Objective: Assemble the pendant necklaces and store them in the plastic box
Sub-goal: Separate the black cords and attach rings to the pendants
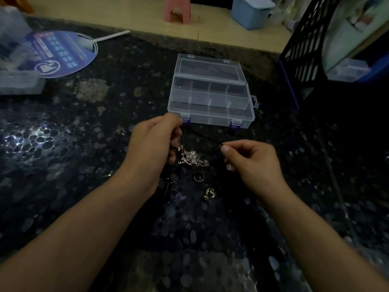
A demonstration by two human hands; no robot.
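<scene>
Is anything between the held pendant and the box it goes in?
Nothing visible. The box lies open just beyond the hands, with bare table between. The left hand holds the pendant and cord; the right hand pinches the cord's end.

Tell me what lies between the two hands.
In the head view, a thin black cord stretches from the left hand to the right hand, which pinches its end. A silver pendant hangs just below it.

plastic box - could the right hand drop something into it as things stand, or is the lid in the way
Probably yes. The plastic box lies with its lid folded back, compartments open upward, just beyond the right hand. Nothing stands between them, but that hand's grip is on the black cord.
</scene>
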